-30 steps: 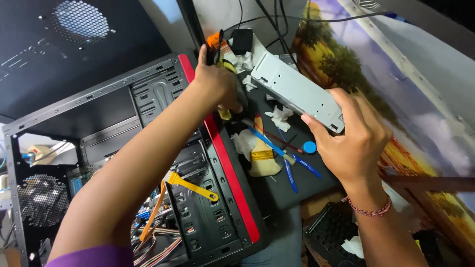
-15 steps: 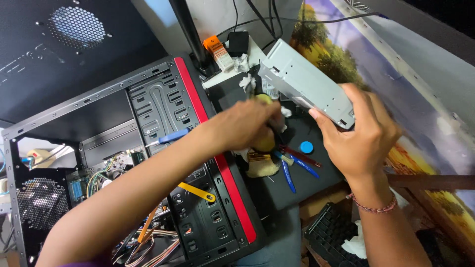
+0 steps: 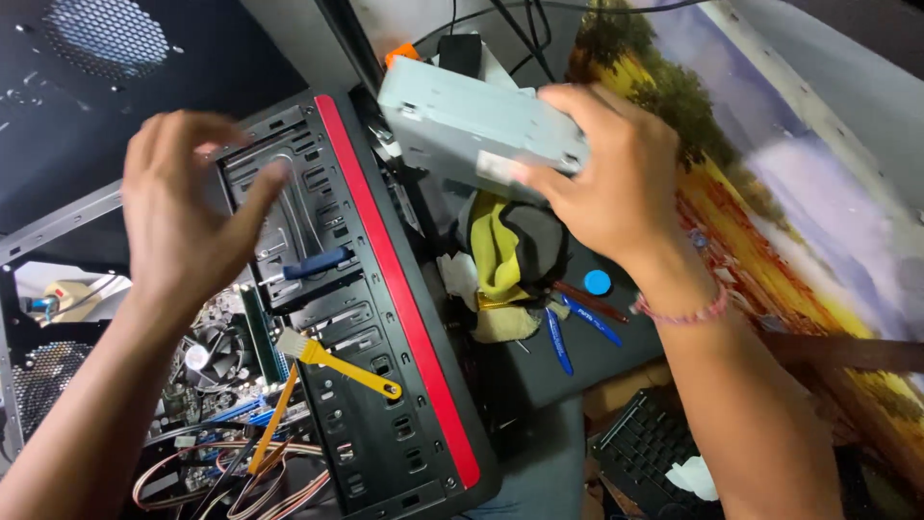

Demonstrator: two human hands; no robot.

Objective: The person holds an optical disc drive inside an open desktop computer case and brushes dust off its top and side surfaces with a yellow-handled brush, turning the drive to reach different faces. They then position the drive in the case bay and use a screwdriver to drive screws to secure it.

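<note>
The grey metal drive unit point(image 3: 481, 130) has swung round in the last second: it was tilted long-side toward the lower right, and now lies more level, higher and nearer the case, so the work on it has passed from reaching for tools to turning the box itself. The right hand point(image 3: 611, 183) is closed on its right end, fingers over the top face, thumb beneath. The left hand point(image 3: 183, 217), which was down at the cloth half a second ago, has pulled back and now hovers wide open and empty, fingers spread, above the black computer case point(image 3: 318, 289). Below the right hand lie a yellow-and-black cloth point(image 3: 505, 250) and blue tools point(image 3: 563, 332); under the left, a yellow brush point(image 3: 337, 364).
</note>
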